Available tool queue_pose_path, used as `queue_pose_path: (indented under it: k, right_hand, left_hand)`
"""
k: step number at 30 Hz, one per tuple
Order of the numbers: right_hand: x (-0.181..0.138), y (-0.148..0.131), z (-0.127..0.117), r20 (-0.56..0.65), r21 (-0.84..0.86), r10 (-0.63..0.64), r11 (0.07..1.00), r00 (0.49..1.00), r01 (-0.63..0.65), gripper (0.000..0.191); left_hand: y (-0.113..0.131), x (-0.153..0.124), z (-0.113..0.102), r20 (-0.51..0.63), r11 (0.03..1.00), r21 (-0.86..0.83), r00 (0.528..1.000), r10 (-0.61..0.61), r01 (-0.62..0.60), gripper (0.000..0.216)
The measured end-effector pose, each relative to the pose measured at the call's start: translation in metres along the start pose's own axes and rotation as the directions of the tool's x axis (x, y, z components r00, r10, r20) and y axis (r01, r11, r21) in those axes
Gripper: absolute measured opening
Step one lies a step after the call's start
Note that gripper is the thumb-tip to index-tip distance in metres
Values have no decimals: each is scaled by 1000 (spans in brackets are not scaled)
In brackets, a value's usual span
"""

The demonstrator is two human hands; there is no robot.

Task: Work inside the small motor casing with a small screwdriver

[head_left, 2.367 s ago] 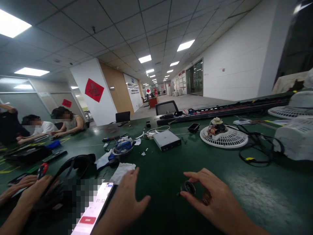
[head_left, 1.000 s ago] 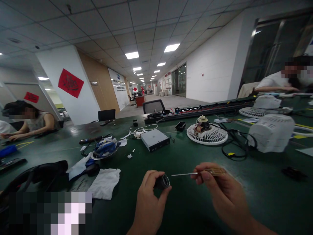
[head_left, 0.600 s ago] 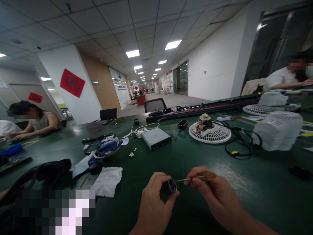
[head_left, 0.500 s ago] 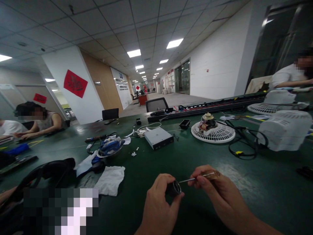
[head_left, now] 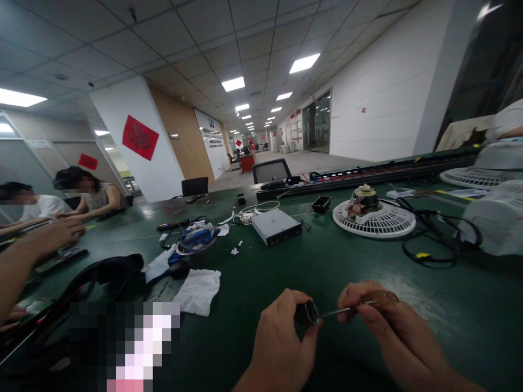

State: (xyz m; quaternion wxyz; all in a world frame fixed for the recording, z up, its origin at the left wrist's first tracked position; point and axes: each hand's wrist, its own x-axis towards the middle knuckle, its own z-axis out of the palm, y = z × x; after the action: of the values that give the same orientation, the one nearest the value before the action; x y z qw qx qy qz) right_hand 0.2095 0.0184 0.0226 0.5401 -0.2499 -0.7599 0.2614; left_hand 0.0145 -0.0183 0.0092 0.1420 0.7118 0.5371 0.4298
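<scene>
Low over the green table, my left hand is closed around a small black cylindrical part with a round open end facing right. My right hand grips the handle of a screwdriver. Its thin metal shaft points left, and the tip meets the rim of the cylinder's open end. Whether the tip goes inside cannot be made out. Fingers cover most of the handle and the cylinder's far side.
Ahead lie a silver disc drive, a white fan grille with a motor, a small black tray and black cables. To the left are a white cloth, a bowl of blue items and a co-worker's arm.
The view has turned left, so things appear further right. A co-worker's arm has come in at the left. My hands keep hold of the cylinder and screwdriver, whose tip sits lower at the rim.
</scene>
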Motion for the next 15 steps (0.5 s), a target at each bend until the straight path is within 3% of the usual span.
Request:
queue_pose_path:
  k: [9,15]
  right_hand:
    - [2,4,1,-33,-59,6,998,999,-8,26]
    - [0,-2,2,27,1,-35,999,999,35,26]
  left_hand:
    - [1,2,-2,-2,999,-32,999,-42,42,25]
    - [0,1,0,20,998,-39,999,-50,50,23]
